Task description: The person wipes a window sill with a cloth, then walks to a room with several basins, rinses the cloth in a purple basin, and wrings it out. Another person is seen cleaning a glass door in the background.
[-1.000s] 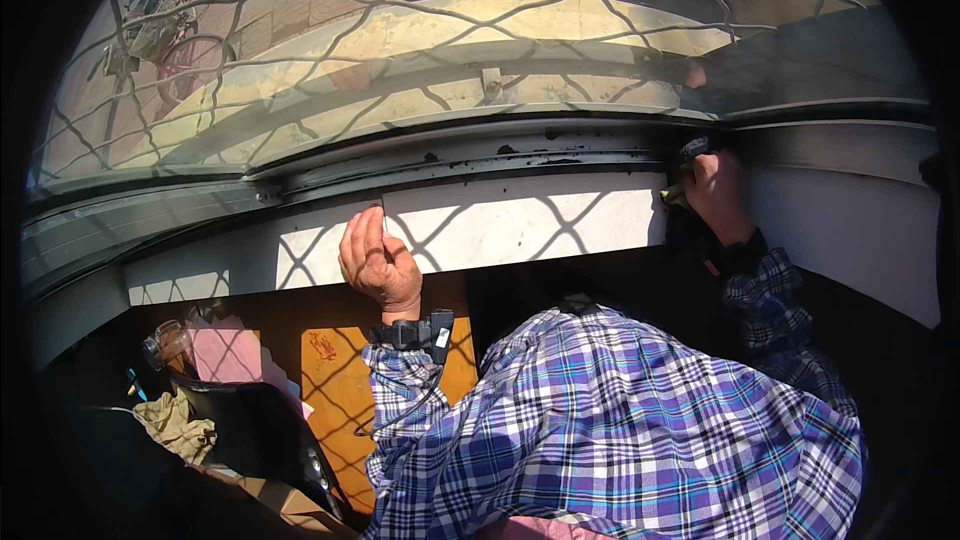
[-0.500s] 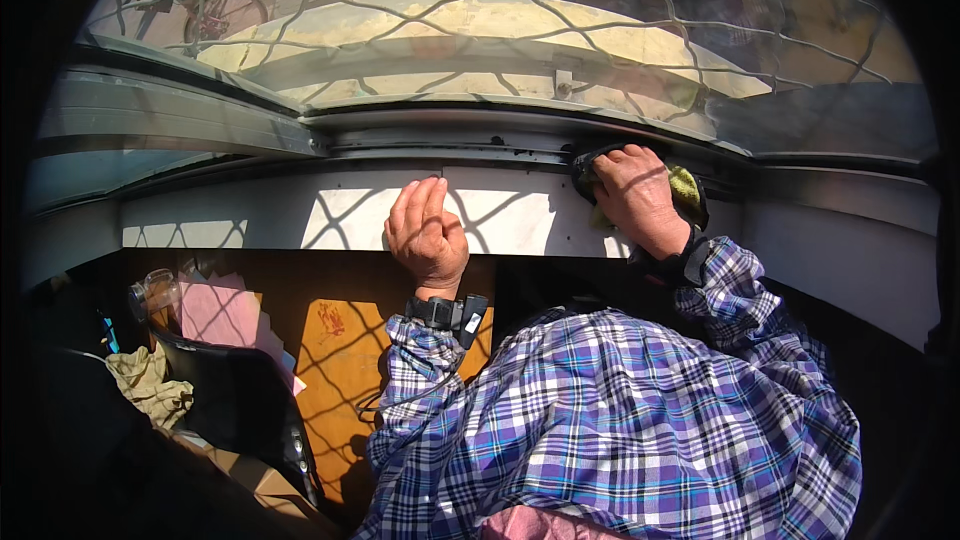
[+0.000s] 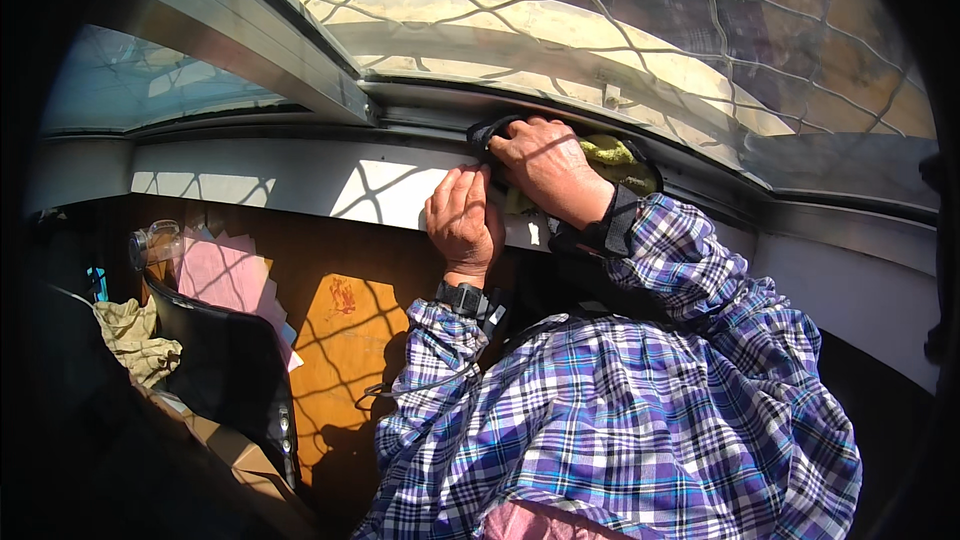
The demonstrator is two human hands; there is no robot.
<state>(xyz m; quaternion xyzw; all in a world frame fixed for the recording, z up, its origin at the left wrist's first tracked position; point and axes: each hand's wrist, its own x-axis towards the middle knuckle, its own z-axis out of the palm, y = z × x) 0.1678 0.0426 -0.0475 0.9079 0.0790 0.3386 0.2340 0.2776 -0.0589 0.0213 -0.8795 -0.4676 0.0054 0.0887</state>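
Along the window track (image 3: 425,120), the dark and yellow-green cloth (image 3: 612,152) lay beneath the right hand (image 3: 553,165), showing on both sides of that grip, which was clamped on it; the left hand (image 3: 463,220), unladen, rested outstretched on the white sill (image 3: 300,178) just beside. The cloth looked light, soft and limp, best held bunched under the palm.

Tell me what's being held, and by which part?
The right hand grips a black and yellow-green fuzzy cloth from above, toward its left end. The left hand holds nothing visible.
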